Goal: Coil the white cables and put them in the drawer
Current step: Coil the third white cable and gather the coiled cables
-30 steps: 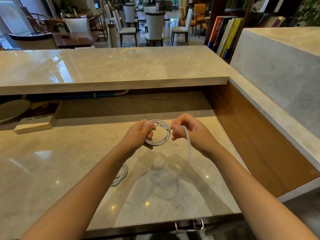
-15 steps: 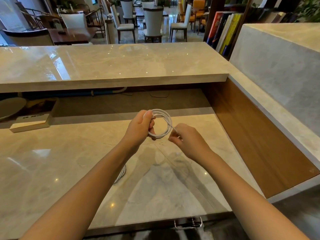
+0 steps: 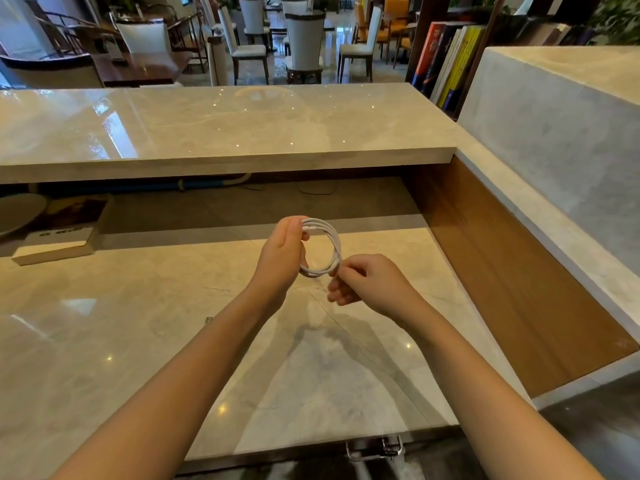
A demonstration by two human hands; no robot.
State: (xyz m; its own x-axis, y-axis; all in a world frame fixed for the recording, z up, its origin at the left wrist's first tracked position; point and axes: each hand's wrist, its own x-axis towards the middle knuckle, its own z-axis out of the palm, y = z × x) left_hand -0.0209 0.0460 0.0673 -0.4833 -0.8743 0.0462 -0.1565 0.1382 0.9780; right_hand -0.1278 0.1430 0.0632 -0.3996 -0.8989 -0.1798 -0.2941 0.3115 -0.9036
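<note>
Head view: looking down past both forearms at a marble counter, with a raised ledge behind.
Box: far left under the ledge, well apart from the work, not involved.
Second cable: seen a second ago on the counter beside the left forearm. Now hidden behind that arm, so position and state cannot be confirmed.
Left hand: raised off the counter, fingers curled round the coil's left side, thumb on top clamping the turns together.
White cable: in the air between both hands, above mid-counter. Several turns in one round loop, turned more edge-on than a second ago. No loose tail hanging any more; apparently wound into the loop.
Right hand: lower than a second ago, moved from level with the coil to its lower right. Thumb and forefinger pinching the strand at the coil's bottom edge, other fingers loosely curled beneath and gripping nothing.
Drawer handle: metal pull at the near counter edge, below the hands. Drawer looks closed. With the tail taken in, coiling of this cable reads as nearly done. Probably next: tucking the end, then freeing one hand for the pull.
Wood panel: right wall of the recess, well clear of the hands.
</note>
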